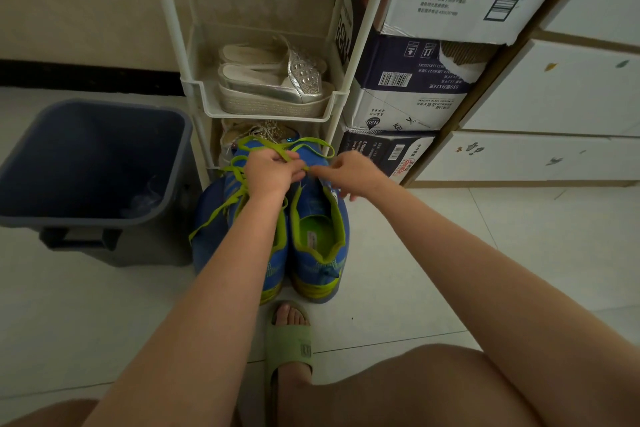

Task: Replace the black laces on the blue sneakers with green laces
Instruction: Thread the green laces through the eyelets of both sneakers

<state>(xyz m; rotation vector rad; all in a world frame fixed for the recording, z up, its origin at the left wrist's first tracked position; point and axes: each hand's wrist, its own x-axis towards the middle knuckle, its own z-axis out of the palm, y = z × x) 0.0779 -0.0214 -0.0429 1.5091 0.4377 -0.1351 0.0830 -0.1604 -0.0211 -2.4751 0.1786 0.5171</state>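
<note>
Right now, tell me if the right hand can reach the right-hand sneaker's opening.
Probably yes: the right hand sits just above that blue sneaker, whose opening lies uncovered; it would first have to release the green lace it pinches.

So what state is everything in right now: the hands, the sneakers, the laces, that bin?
Bin: upright, no lid.
Left hand: grips the green lace.
Right hand: pinches that lace's end.
Green lace: loose, untied, looped beyond the hands.
Sneaker by the bin: laced green, ends hanging untied.
Other sneaker: mouth open, eyelets hidden by hands.
Silver sandals: stacked on a rack shelf.
</note>
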